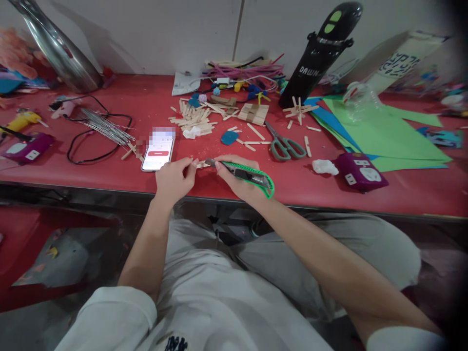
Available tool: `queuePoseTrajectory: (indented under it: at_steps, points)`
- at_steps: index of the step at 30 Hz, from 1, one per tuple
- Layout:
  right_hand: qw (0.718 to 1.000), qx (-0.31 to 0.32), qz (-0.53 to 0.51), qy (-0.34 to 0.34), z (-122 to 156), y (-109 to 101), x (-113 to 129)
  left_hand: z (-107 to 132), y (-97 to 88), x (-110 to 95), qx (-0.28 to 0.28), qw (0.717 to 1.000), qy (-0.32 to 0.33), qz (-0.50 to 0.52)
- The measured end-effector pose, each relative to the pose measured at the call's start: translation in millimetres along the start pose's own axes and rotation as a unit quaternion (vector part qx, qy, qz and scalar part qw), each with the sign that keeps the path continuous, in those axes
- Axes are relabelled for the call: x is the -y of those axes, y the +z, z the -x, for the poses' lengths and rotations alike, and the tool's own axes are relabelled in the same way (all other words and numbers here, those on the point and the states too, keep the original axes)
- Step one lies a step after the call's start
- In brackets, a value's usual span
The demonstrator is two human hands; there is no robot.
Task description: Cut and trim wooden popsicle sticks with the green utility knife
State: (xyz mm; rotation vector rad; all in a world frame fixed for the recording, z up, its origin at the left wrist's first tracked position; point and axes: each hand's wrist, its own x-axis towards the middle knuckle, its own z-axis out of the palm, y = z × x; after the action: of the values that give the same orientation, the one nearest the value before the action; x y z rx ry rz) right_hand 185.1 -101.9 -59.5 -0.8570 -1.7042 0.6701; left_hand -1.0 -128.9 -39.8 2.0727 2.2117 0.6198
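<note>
My right hand (237,183) is closed round a green utility knife (256,178), its blade end pointing left at a small wooden stick (202,165). My left hand (174,178) pinches that stick against the red table (109,170) near the front edge. The two hands almost meet at the stick. A phone (158,151) with a lit screen lies just left of and behind my left hand.
A pile of wooden sticks (195,119), scissors (283,144), a blue paddle shape (229,138), green and blue paper sheets (383,131), a purple power strip (360,173), a black bottle-like object (320,53), wires (102,126) and a glue gun (22,122) lie on the table.
</note>
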Motion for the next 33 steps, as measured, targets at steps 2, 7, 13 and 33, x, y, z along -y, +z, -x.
queuePoseTrajectory:
  at_steps: [2, 7, 13, 33]
  points:
    - [1.0, 0.014, -0.001, 0.0, -0.6, -1.8, 2.1, 0.1, 0.2, 0.2, 0.0, 1.0, -0.001, 0.003]
    - [1.0, 0.019, 0.018, 0.011, 0.0, -3.8, 3.3, 0.2, -0.5, 0.0, 0.002, 1.0, -0.005, 0.004]
    - [0.999, 0.028, 0.011, 0.015, 0.2, -1.1, 2.6, -0.1, -1.5, -0.4, 0.002, 1.0, -0.002, 0.01]
    - [0.999, 0.037, 0.019, 0.013, -0.3, -5.4, 7.7, 0.6, 0.2, 0.2, -0.008, 1.0, 0.002, 0.013]
